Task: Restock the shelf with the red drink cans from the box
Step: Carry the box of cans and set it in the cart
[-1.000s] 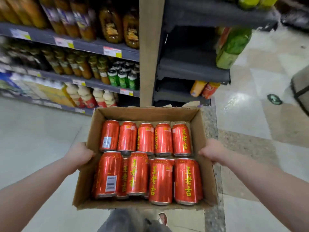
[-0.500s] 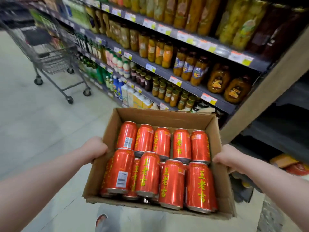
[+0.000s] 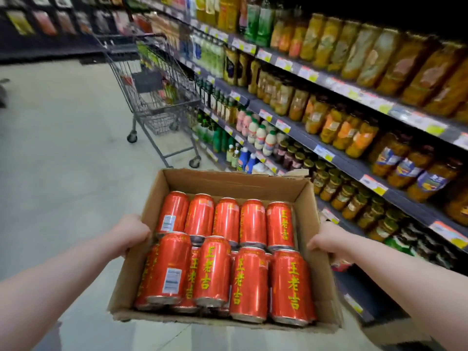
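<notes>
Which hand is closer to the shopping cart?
Left. The left hand grips the box's left wall, with the shopping cart ahead of it up the aisle. The right hand grips the opposite wall, farther across, beside the shelves.

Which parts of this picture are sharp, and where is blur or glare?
Head view: the red cans and cardboard box are sharp, with glare streaks down the cans. Head view: the shopping cart and far shelves are smeared by blur, and the upper right corner goes dark. Head view: the wide lens bows the shelf edges.
</notes>
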A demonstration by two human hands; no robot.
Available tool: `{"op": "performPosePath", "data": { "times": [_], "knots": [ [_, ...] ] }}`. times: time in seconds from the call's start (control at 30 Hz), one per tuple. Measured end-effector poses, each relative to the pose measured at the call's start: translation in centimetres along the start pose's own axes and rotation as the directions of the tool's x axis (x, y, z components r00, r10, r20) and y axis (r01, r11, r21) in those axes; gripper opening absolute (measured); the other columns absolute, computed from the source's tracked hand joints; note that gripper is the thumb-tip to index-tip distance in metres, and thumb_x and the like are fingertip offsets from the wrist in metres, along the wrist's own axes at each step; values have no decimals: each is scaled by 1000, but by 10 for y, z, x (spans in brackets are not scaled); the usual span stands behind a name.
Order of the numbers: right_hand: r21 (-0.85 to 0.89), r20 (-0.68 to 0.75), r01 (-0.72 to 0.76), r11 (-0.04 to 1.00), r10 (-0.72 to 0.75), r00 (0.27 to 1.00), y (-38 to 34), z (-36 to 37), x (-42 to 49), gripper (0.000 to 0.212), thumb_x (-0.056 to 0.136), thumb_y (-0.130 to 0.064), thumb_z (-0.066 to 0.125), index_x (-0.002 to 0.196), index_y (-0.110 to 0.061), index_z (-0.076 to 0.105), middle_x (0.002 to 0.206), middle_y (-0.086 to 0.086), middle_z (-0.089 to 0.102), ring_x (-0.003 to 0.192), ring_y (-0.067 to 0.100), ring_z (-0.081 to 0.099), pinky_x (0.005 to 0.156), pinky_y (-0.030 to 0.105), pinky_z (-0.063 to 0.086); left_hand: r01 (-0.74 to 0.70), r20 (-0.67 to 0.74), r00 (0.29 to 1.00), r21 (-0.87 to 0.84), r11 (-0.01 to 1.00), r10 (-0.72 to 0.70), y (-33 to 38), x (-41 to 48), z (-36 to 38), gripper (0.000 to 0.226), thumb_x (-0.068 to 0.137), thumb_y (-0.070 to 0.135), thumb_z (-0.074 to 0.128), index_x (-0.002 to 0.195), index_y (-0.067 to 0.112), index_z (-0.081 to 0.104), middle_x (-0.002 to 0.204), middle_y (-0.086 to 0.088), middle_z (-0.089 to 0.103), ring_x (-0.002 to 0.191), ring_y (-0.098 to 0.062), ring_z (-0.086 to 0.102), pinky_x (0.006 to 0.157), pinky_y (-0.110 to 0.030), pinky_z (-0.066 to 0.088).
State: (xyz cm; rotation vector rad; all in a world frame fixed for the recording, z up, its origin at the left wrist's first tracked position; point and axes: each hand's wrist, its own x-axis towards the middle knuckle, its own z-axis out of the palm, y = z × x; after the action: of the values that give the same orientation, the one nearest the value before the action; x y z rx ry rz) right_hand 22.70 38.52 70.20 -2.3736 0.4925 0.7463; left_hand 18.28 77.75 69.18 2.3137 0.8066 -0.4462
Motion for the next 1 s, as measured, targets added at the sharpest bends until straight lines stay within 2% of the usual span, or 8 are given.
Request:
{"op": "performPosePath", "data": {
  "times": [0.1, 0.2, 0.27, 0.33, 0.63, 0.8, 0.9, 1.0],
  "knots": [
    [-110, 23, 73, 991, -71, 997, -67, 11, 32, 31, 80, -5, 65, 109, 3, 57, 100, 21, 64, 59, 21, 56, 46, 22, 48, 64, -39, 997, -12, 998, -65, -15, 36, -33, 23, 77, 0, 52, 99, 0, 56, 90, -24, 62, 73, -41, 64, 41, -34, 49],
    [-146, 50, 139, 979, -133, 990, -132, 24, 71, 23, 76, 0, 64, 98, 5, 60, 94, 25, 66, 68, 29, 63, 56, 31, 52, 123, -53, 991, -63, 990, -126, -27, 80, -61, 25, 75, -3, 51, 100, -4, 56, 95, -29, 63, 77, -45, 66, 53, -45, 54],
    [-173, 58, 175, 969, -168, 984, -177, 32, 99, 7, 78, 0, 63, 76, 1, 56, 70, 19, 62, 49, 26, 61, 37, 25, 48, 151, -73, 985, -93, 984, -158, -33, 115, -78, 22, 76, -3, 50, 97, -4, 56, 93, -29, 63, 78, -44, 66, 47, -41, 51],
    [-195, 86, 198, 961, -184, 979, -221, 40, 132, 16, 79, 0, 63, 69, -4, 51, 62, 13, 55, 41, 21, 54, 28, 20, 39, 182, -94, 977, -115, 976, -194, -35, 153, -98, 18, 76, -3, 49, 93, -2, 56, 86, -25, 62, 75, -41, 66, 40, -35, 48],
    [-272, 163, 314, 910, -278, 947, -431, 57, 242, 15, 78, 1, 62, 70, -5, 51, 64, 12, 58, 50, 24, 58, 33, 30, 47, 284, -139, 936, -237, 929, -322, -27, 288, -201, 8, 76, -3, 52, 83, -3, 53, 75, -22, 59, 74, -42, 66, 36, -30, 45],
    [-323, 180, 344, 882, -300, 937, -540, 73, 284, 18, 78, 0, 64, 67, -4, 50, 55, 10, 54, 29, 16, 51, 28, 20, 39, 290, -139, 937, -200, 936, -320, -22, 373, -270, 12, 78, -2, 51, 68, 2, 47, 60, -16, 52, 51, -33, 59, 23, -23, 35],
    [-314, 173, 311, 897, -268, 948, -595, 92, 313, 19, 78, -2, 64, 67, -5, 48, 56, 10, 54, 27, 14, 51, 27, 19, 37, 283, -99, 948, -180, 942, -304, -21, 432, -310, 3, 78, -3, 50, 79, -3, 53, 66, -16, 54, 56, -32, 59, 27, -28, 41],
    [-294, 140, 276, 915, -245, 959, -652, 110, 342, 20, 77, -2, 65, 71, -5, 46, 63, 11, 55, 27, 13, 51, 27, 18, 36, 260, -68, 960, -158, 953, -273, -19, 497, -356, 25, 80, -2, 50, 104, -8, 55, 80, -20, 59, 73, -38, 65, 36, -34, 46]
  ]
}}
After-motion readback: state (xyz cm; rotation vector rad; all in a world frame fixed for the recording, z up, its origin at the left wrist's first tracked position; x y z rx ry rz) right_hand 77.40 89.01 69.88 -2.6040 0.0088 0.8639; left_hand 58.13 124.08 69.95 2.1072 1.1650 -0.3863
